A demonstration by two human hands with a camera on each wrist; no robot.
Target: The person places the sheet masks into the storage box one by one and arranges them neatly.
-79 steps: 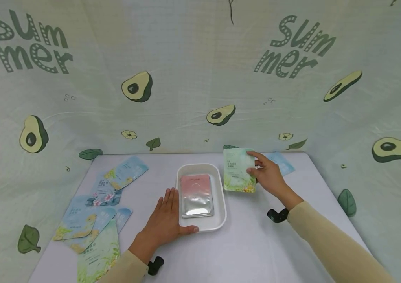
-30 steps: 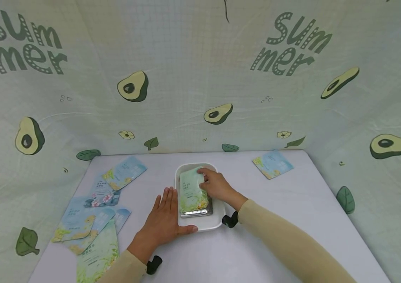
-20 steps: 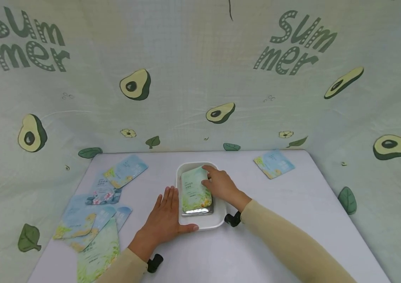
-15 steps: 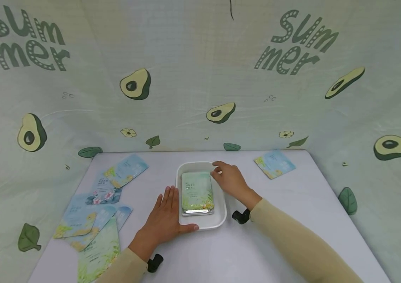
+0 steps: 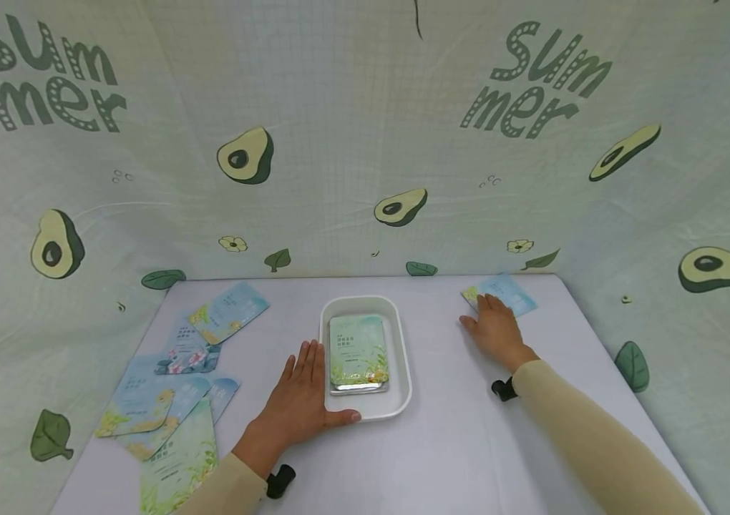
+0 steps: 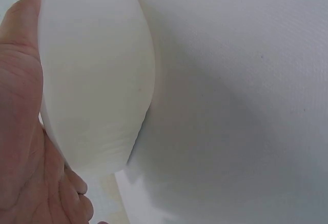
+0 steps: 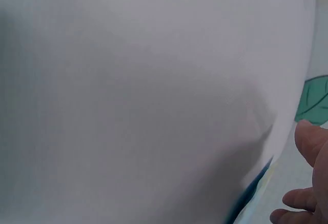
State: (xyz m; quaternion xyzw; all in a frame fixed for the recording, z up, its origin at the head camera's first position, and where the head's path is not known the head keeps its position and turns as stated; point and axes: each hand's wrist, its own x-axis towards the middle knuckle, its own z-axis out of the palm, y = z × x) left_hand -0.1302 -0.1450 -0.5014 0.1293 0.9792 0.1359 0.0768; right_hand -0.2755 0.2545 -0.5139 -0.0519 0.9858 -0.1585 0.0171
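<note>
A white tray (image 5: 404, 350) sits mid-table with a green flat sachet (image 5: 357, 347) lying on top of a silver one (image 5: 357, 387). My left hand (image 5: 303, 397) lies flat against the tray's left side, fingers straight, thumb along its front rim; the left wrist view shows the tray wall (image 6: 97, 80) against my palm (image 6: 20, 106). My right hand (image 5: 492, 325) reaches to the back right, fingers straight and resting on a blue sachet (image 5: 512, 293). In the right wrist view my fingertips (image 7: 307, 183) show at the lower right over the white table.
Several blue and green sachets (image 5: 165, 390) lie scattered on the left of the table, one blue sachet (image 5: 230, 311) farther back. An avocado-print cloth (image 5: 365, 143) walls the table on three sides. Black wrist mounts (image 5: 502, 390) sit near each sleeve.
My right hand carried the green sachet into the tray, laid it on the silver one, let go, then moved right to the blue sachet. My left hand stayed put.
</note>
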